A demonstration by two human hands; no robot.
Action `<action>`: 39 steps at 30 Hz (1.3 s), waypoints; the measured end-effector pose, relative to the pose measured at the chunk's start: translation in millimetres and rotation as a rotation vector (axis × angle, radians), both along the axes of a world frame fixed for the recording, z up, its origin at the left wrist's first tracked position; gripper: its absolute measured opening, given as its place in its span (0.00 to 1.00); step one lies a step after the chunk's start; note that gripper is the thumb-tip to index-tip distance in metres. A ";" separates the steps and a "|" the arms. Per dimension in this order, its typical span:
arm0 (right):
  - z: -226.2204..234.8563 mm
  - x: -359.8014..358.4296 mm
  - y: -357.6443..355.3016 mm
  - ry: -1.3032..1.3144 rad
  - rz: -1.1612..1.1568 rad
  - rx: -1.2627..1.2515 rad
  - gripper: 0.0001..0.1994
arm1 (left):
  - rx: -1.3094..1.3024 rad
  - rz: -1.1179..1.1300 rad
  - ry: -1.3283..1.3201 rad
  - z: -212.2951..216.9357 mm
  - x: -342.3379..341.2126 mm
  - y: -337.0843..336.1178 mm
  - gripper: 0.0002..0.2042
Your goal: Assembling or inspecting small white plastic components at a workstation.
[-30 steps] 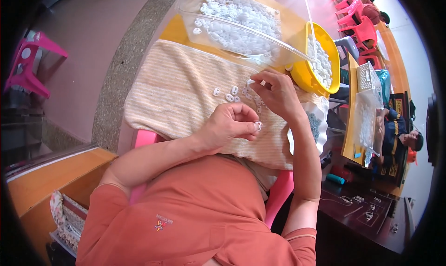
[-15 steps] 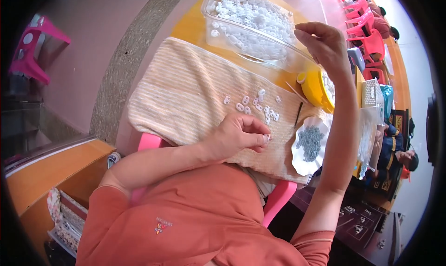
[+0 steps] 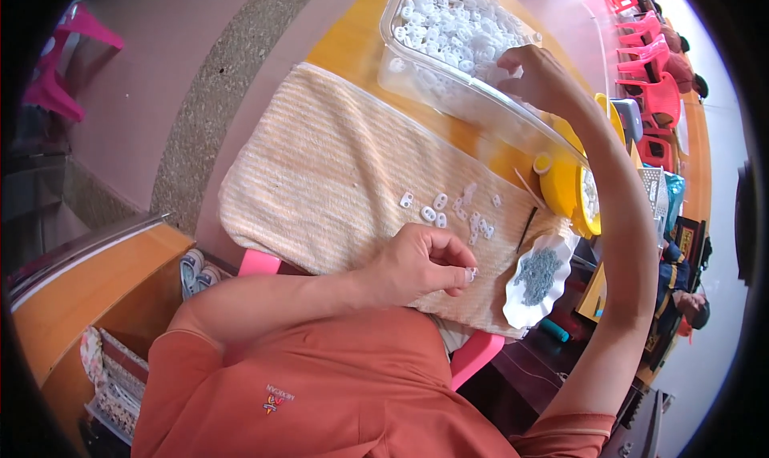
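My left hand (image 3: pixel 424 262) is above the towel, thumb and forefinger pinching a small white plastic piece (image 3: pixel 472 274). My right hand (image 3: pixel 538 75) reaches over the near rim of a clear plastic box (image 3: pixel 432 102) at the far side. Its fingers are bent and parted, close to the heap of white two-holed pieces (image 3: pixel 456 26) inside. Several like pieces (image 3: pixel 440 201) lie loose on the striped towel (image 3: pixel 320 146), just beyond my left hand. Right of that hand, a white wavy-edged dish (image 3: pixel 517 310) holds a pile of small grey parts (image 3: pixel 540 275).
A yellow container (image 3: pixel 565 190) with white pieces stands right of the towel. A dark thin stick (image 3: pixel 526 229) and a pale stick (image 3: pixel 529 187) lie between it and the loose pieces. Pink chairs (image 3: pixel 661 98) and people are at the far right; a pink stool (image 3: pixel 56 98) is far left.
My right hand has lowered into the box area, and its thumb and forefinger have parted. My left hand keeps its pinch on the white piece. The view has shifted slightly.
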State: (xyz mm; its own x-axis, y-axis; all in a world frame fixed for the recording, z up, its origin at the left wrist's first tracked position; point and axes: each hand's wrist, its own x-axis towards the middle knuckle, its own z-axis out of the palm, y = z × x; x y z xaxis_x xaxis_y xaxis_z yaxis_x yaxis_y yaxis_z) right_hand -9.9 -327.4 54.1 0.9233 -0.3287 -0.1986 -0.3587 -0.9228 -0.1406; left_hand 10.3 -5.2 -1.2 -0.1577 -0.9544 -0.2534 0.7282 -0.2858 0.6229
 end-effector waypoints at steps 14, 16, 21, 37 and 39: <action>-9.0 -1.4 4.2 -0.060 0.051 0.091 0.11 | 0.016 0.010 0.013 -0.1 -0.3 -0.2 0.05; -6.4 1.8 6.9 0.022 0.052 0.120 0.11 | 0.014 0.010 0.005 0.3 0.4 0.0 0.05; 1.8 6.1 17.4 0.166 -0.150 0.211 0.08 | 0.001 0.015 0.009 0.3 1.8 -0.2 0.05; 22.2 -7.3 20.7 -0.169 -0.373 0.494 0.07 | -0.005 0.036 -0.016 3.8 3.6 -0.6 0.05; 26.2 -10.0 24.2 -0.285 -0.372 0.534 0.09 | 0.001 0.036 -0.024 4.4 4.2 -0.5 0.05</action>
State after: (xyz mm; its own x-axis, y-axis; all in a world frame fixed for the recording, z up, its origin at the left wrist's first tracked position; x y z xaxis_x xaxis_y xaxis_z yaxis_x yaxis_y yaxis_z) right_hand -19.9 -303.2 80.3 0.8087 -0.5574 -0.1878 -0.5187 -0.5252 -0.6746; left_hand 14.5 -5.7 3.3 -0.1176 -0.9590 -0.2578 0.7228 -0.2607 0.6399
